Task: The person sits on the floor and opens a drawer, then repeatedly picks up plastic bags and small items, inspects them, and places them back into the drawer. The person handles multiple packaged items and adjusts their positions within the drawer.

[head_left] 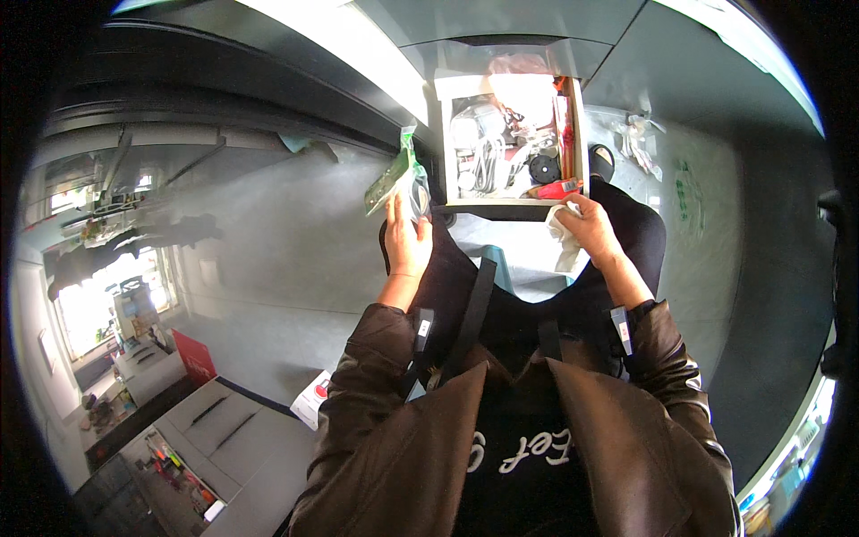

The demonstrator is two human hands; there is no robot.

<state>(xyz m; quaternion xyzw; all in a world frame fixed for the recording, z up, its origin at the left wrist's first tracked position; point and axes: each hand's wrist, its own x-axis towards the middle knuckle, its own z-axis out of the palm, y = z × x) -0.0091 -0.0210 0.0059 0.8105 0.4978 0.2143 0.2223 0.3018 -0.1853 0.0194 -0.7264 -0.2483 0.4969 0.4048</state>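
fingers of the left hand [410,242] were half straightened against a clear-and-green packet [388,186], at eleven o'clock from the black shirt [528,501] and just outside the open drawer [446,152]; how firmly they gripped could not be told. at one o'clock, the right hand [592,230] was bunched around a crumpled white sheet [567,254], cloth or paper, by the drawer's near corner. at twelve, the drawer held pale cables [488,163], a black disc [543,168] and a red tube-like item [558,189].

the packet looked likely to slip floorward if those fingers loosened, and the sheet could snag on the drawer's edge if pulled sideways. crowded contents might jam the drawer.

white script crossed the shirt, upside down; print on a white carton [310,400] at nine o'clock was too small to read.
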